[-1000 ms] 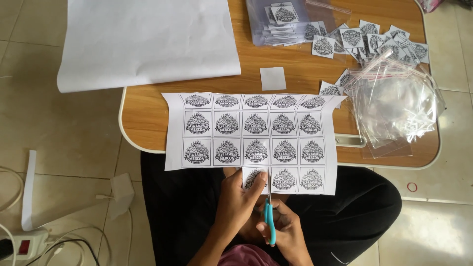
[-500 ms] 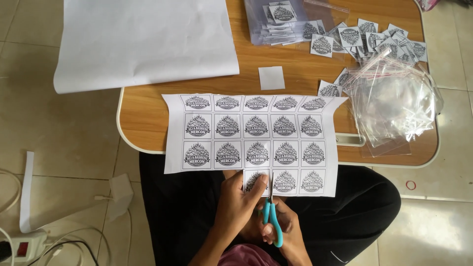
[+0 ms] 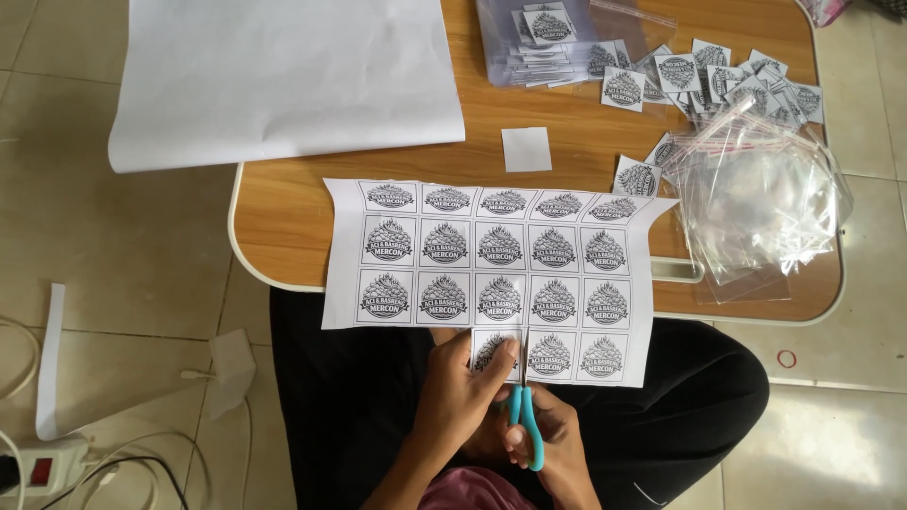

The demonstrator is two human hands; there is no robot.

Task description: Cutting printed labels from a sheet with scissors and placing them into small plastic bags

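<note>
Head view: my left hand (image 3: 463,401) pinches the sheet's (image 3: 487,269) near label; my right hand (image 3: 548,439) grips scissors (image 3: 525,420) cutting beside it.

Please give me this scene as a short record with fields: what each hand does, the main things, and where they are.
left hand: holds the bottom edge of the label sheet, thumb on one label
right hand: holds the scissors, blades up at the sheet's lower edge
label sheet: rows of printed square labels, lying partly on the wooden table, partly over the lap
cut labels: loose pile, far right of table
plastic bags: clear heap, right side
white paper: large sheet, far left, overhanging the table
</note>
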